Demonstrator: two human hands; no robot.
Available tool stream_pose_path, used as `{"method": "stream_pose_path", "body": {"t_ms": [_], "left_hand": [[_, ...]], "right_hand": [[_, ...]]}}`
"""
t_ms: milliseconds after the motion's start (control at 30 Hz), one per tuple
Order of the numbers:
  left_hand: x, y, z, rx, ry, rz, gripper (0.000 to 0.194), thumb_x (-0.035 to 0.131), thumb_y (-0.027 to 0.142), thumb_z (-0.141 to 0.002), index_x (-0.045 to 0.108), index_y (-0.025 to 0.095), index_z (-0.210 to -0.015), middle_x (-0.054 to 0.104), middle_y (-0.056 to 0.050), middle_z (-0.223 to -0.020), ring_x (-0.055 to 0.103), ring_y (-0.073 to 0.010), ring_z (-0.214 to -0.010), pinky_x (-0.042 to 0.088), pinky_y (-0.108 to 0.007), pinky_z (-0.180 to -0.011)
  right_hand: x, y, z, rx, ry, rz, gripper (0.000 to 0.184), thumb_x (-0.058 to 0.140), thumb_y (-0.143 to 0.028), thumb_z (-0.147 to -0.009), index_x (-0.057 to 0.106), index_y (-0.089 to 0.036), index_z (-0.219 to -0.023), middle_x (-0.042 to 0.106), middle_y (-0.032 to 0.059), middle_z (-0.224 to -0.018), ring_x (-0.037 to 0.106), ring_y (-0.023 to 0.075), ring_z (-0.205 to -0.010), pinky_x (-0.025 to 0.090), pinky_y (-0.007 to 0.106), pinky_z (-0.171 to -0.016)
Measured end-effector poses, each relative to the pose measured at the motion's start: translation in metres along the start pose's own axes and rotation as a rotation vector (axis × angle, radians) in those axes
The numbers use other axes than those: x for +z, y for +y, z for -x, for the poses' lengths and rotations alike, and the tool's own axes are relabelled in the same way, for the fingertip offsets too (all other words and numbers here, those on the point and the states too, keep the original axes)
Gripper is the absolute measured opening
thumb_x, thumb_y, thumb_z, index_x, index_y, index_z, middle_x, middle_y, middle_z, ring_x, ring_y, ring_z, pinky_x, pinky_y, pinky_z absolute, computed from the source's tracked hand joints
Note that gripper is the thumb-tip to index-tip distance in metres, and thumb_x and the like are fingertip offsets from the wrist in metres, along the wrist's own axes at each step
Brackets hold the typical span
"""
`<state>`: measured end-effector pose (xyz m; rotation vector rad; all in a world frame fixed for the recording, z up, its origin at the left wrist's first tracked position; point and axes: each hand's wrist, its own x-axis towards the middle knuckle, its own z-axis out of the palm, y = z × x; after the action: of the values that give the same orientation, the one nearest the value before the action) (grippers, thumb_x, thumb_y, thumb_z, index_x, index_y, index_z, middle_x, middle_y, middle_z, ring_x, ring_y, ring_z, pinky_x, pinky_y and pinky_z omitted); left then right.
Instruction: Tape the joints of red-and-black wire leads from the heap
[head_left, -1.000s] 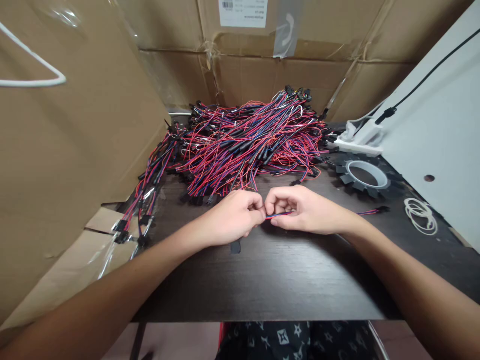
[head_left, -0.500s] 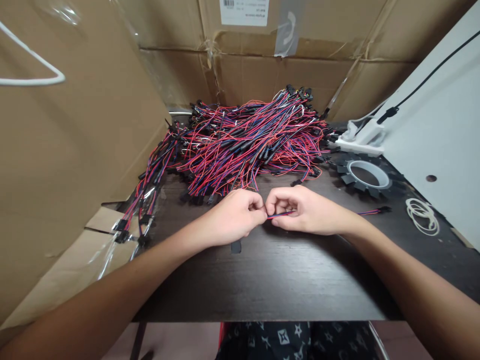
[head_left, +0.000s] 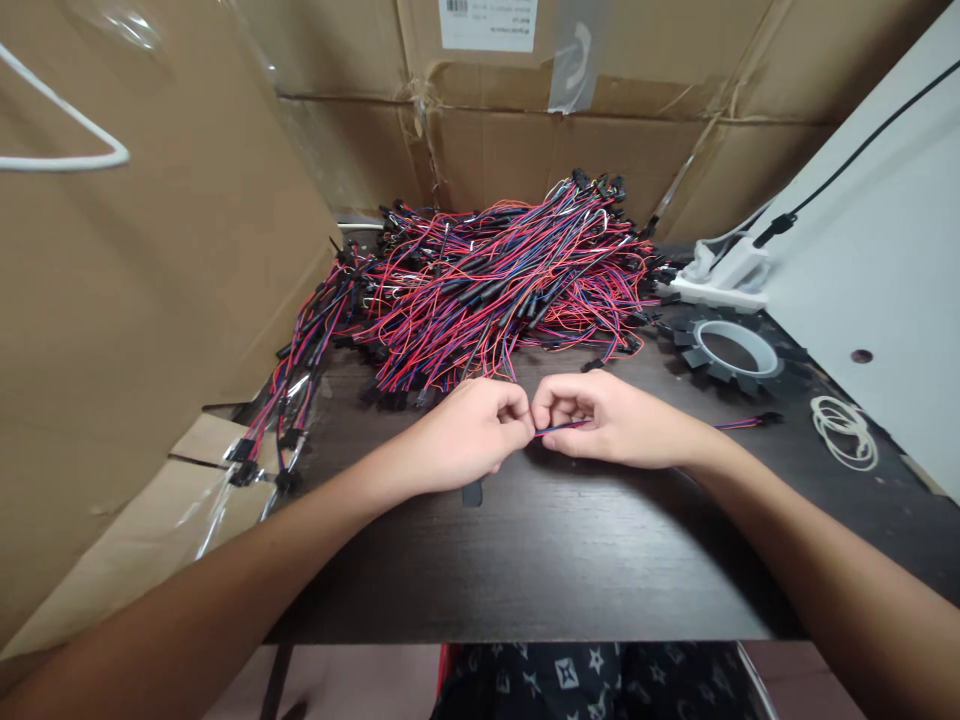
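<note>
My left hand and my right hand meet fingertip to fingertip over the dark table, both closed in a pinch. Between them runs a thin red and blue wire cable. It passes under my right palm and comes out beyond the wrist, where a black connector ends it on the table. My left fingers hide the cable's other end. A short black strip shows just below my left hand; whether it belongs to the cable I cannot tell.
Behind my hands lies a large pile of red and blue wire cables. More cables lie at left. At right are a white ring with black strips around it, a coiled cream cord and a white power strip. Cardboard stands behind.
</note>
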<state>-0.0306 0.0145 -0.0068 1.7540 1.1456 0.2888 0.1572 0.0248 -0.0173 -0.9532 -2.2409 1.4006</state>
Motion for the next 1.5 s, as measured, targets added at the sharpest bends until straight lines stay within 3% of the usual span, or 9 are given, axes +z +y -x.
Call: {"method": "stream_pose_path", "body": {"t_ms": [933,1200,1500], "left_hand": [[-0.0013,0.0027,0.0006,0.006,-0.017,0.033,0.01,0.054,0.013,-0.081,0.055,0.014,-0.07,0.05,0.006,-0.044,0.045,-0.006,-0.037,0.036,-0.017,-0.045],[0.002,0.0012,0.0016,0.058,0.055,-0.126,0.012,0.054,0.015,-0.081,0.058,0.015,-0.07,0.053,0.004,-0.049,0.05,-0.0095,-0.046,0.036,-0.021,-0.052],[0.0013,0.0009,0.0008,0.082,0.034,-0.194,0.021,0.054,0.018,-0.084,0.062,0.014,-0.064,0.056,0.003,-0.049,0.049,-0.0084,-0.043,0.036,-0.021,-0.051]], "right_hand": [[-0.0011,0.0023,0.0007,0.002,-0.011,-0.023,0.005,0.056,-0.013,-0.077,0.051,-0.014,-0.079,0.052,-0.003,-0.063,0.044,0.0073,-0.056,0.035,0.018,-0.051],[-0.0001,0.0038,0.0003,0.013,-0.01,-0.036,0.006,0.056,-0.014,-0.077,0.05,-0.015,-0.078,0.052,-0.0035,-0.063,0.045,0.0072,-0.055,0.036,0.018,-0.051],[-0.0014,0.0074,-0.0005,0.004,0.008,-0.031,0.007,0.058,-0.016,-0.079,0.051,-0.014,-0.078,0.054,-0.0024,-0.064,0.047,0.0073,-0.056,0.037,0.018,-0.051]]}}
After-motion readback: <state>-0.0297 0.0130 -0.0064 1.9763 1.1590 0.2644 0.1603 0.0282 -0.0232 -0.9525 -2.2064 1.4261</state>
